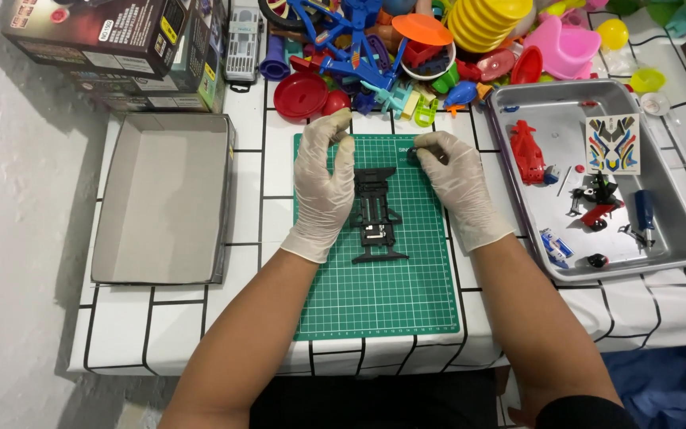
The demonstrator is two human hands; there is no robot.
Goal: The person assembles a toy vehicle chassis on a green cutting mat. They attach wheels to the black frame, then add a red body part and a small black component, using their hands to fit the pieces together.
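A black toy car chassis (376, 216) lies lengthwise on the green cutting mat (383, 302). My left hand (323, 184), in a white glove, hovers at the chassis's left side with fingertips pinched together near the mat's far edge; whether it holds anything is hidden. My right hand (454, 179), also gloved, is at the chassis's far right and pinches a small black wheel (413, 154) between thumb and fingers.
An empty grey cardboard box lid (164, 199) sits left of the mat. A metal tray (680, 238) at the right holds a red car body (527, 151), a sticker sheet (612, 144), a screwdriver (643, 214) and small parts. Colourful plastic toys (438, 48) and boxes (121, 48) crowd the far edge.
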